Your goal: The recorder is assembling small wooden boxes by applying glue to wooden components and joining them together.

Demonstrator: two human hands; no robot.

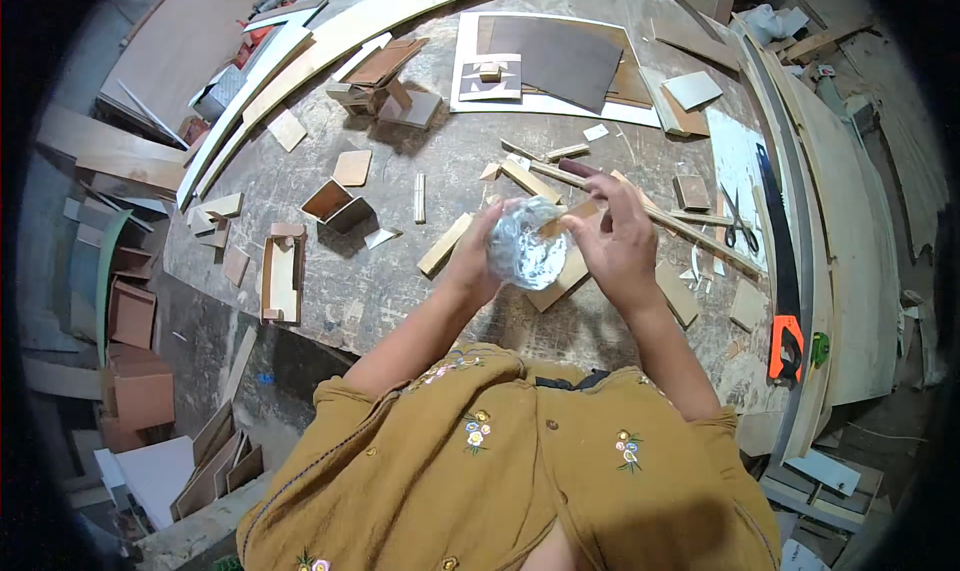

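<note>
My left hand [475, 251] is wrapped around the side of a clear plastic cup [528, 261], tilted so its mouth faces me. Something whitish and shiny lines the inside; I cannot tell what it is. In my right hand [617, 239], a small flat strip of wood [553, 228] is pinched between thumb and fingers, its tip at the cup's rim. Beneath the hands lie a wooden block [560, 281] and a short wood strip [446, 245]. Longer thin sticks [700, 233] run out to the right of my right hand.
A worn workbench [400, 301] carries small wooden box pieces [337, 206], an open narrow box [282, 276] and a small wooden model [385, 86]. Black scissors [740, 226] and a handsaw with an orange handle [786, 346] lie at the right. Dark sheets [560, 61] rest at the back.
</note>
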